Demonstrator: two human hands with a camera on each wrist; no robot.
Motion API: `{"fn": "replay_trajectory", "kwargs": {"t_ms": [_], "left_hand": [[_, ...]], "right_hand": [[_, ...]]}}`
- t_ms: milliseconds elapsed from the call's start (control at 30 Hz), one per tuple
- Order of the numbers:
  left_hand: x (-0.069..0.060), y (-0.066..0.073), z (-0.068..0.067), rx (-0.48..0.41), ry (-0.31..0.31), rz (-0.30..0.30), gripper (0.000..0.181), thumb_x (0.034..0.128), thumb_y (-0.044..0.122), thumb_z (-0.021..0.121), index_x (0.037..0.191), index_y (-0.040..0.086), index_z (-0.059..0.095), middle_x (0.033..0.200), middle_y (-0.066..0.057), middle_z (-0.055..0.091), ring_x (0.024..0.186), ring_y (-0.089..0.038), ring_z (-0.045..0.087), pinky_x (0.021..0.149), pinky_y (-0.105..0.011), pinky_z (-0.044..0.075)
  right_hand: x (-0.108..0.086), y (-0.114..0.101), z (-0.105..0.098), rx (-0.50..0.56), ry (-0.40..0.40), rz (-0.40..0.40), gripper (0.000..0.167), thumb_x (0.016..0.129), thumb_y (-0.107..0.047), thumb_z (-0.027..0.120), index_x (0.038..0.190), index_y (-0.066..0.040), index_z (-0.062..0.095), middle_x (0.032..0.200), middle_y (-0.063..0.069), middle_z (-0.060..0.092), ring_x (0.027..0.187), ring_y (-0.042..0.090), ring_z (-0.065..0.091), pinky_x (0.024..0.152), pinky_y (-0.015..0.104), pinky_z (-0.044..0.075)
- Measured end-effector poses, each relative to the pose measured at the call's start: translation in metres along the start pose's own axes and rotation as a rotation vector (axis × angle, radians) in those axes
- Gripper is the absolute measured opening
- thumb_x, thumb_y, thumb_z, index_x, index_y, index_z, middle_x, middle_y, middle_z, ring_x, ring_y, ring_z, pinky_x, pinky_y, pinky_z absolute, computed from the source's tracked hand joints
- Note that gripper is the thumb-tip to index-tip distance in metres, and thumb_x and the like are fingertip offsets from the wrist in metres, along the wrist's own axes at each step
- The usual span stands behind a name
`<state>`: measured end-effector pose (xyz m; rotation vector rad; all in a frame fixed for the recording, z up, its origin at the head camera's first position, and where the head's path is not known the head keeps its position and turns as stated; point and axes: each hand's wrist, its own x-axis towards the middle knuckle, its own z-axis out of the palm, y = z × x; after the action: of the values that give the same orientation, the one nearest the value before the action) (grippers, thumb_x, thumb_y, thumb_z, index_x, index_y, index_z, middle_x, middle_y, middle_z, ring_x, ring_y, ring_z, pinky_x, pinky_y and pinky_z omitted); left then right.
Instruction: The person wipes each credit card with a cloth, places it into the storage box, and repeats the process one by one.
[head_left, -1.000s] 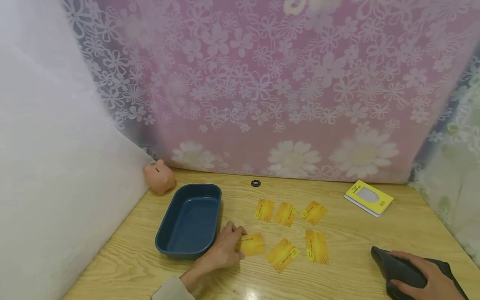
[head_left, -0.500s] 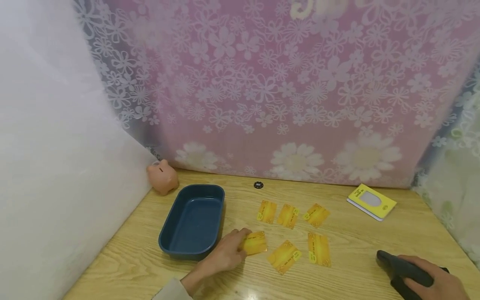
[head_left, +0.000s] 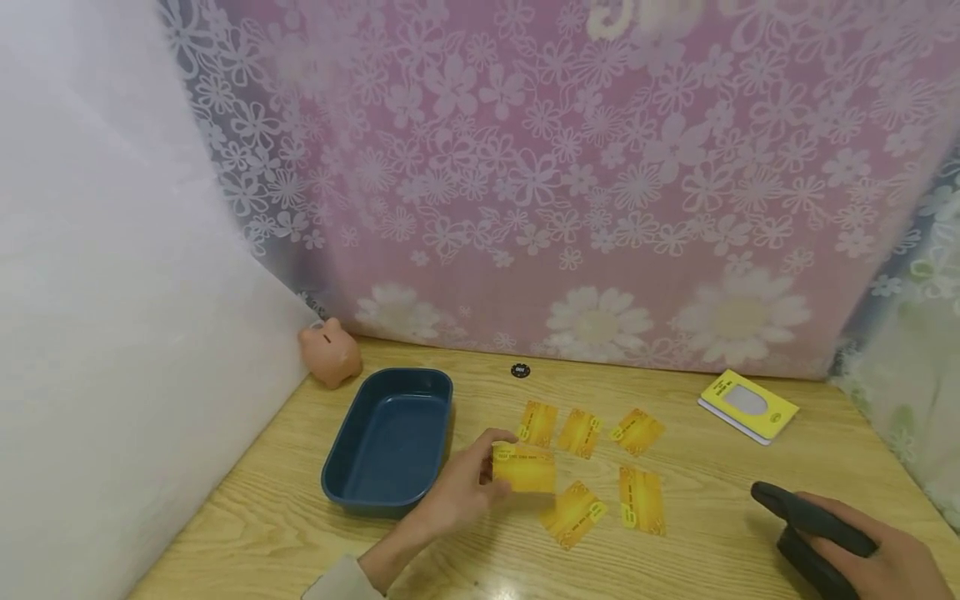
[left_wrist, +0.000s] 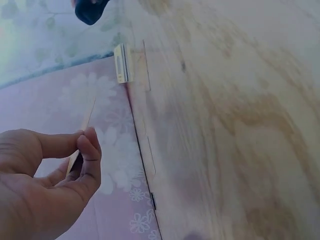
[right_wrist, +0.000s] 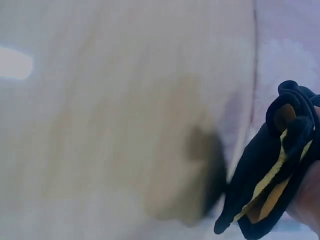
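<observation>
In the head view, my left hand pinches a yellow-orange plastic card by its left end, raised just above the table. The left wrist view has that card nearly edge-on between thumb and fingers. At the lower right, my right hand grips a black wallet, held off the tabletop. Yellow strips show inside the wallet in the right wrist view. Several matching cards lie flat, among them one card close below the held one and another card to its right.
A deep blue tray stands left of my left hand. Behind it sits a pink piggy bank. A black poker chip lies near the back edge, and a yellow booklet at the back right. Patterned cloth hangs behind the table.
My left hand has lifted the card off the table and shifted slightly right with it. My right hand has raised and turned the wallet, which lay flatter before.
</observation>
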<state>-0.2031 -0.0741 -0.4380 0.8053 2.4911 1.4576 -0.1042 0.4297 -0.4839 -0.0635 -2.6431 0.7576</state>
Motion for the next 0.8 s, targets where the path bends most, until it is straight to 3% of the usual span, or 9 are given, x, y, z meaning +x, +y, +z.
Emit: {"fn": "replay_trajectory", "kwargs": {"t_ms": [67, 167, 367, 567, 667, 800], "left_hand": [[0.001, 0.002, -0.001, -0.005, 0.038, 0.029, 0.047, 0.0980, 0.008, 0.073, 0.141, 0.014, 0.053, 0.083, -0.001, 0.051, 0.068, -0.008, 0.048, 0.064, -0.022, 0.044], [0.001, 0.004, -0.002, -0.043, 0.079, 0.031, 0.046, 0.0975, 0.011, 0.074, 0.140, 0.013, 0.055, 0.087, -0.003, 0.057, 0.071, -0.014, 0.059, 0.067, -0.025, 0.053], [0.001, 0.010, -0.007, -0.172, 0.106, 0.020, 0.051, 0.0970, 0.005, 0.072, 0.144, 0.018, 0.058, 0.098, -0.007, 0.060, 0.086, -0.031, 0.069, 0.077, -0.031, 0.060], [0.002, 0.015, -0.008, -0.226, 0.099, 0.044, 0.061, 0.0943, 0.004, 0.075, 0.149, 0.019, 0.054, 0.106, -0.010, 0.060, 0.087, -0.019, 0.061, 0.079, -0.024, 0.054], [0.004, 0.019, -0.007, -0.216, 0.100, 0.062, 0.063, 0.0940, 0.005, 0.076, 0.151, 0.018, 0.053, 0.110, -0.009, 0.061, 0.089, -0.016, 0.060, 0.079, -0.024, 0.052], [0.008, 0.026, -0.005, -0.234, 0.087, 0.083, 0.065, 0.0937, 0.005, 0.076, 0.152, 0.019, 0.052, 0.114, -0.005, 0.061, 0.093, -0.016, 0.059, 0.081, -0.024, 0.051]], "right_hand": [[0.002, -0.011, -0.004, 0.053, -0.008, 0.033, 0.049, 0.085, -0.018, 0.088, 0.130, -0.004, 0.072, 0.103, -0.047, 0.046, 0.081, -0.024, 0.048, 0.058, 0.014, 0.049], [0.006, -0.029, -0.011, 0.125, -0.010, 0.082, 0.051, 0.092, -0.022, 0.082, 0.134, 0.003, 0.067, 0.104, -0.048, 0.045, 0.085, -0.026, 0.047, 0.060, 0.010, 0.049], [0.007, -0.067, -0.016, 0.283, -0.015, 0.085, 0.048, 0.096, -0.016, 0.078, 0.139, 0.001, 0.064, 0.108, -0.044, 0.054, 0.082, -0.011, 0.066, 0.061, 0.016, 0.058], [0.009, -0.105, -0.013, 0.373, -0.082, 0.146, 0.051, 0.097, -0.024, 0.077, 0.143, -0.007, 0.063, 0.109, -0.038, 0.061, 0.084, -0.003, 0.071, 0.064, 0.025, 0.062], [0.012, -0.125, -0.011, 0.417, -0.095, 0.128, 0.052, 0.097, -0.023, 0.077, 0.144, -0.008, 0.063, 0.112, -0.037, 0.063, 0.087, -0.001, 0.073, 0.065, 0.026, 0.063], [0.015, -0.150, -0.005, 0.457, -0.096, 0.027, 0.050, 0.096, -0.015, 0.078, 0.143, -0.010, 0.063, 0.117, -0.031, 0.066, 0.091, 0.001, 0.073, 0.066, 0.026, 0.063]]}}
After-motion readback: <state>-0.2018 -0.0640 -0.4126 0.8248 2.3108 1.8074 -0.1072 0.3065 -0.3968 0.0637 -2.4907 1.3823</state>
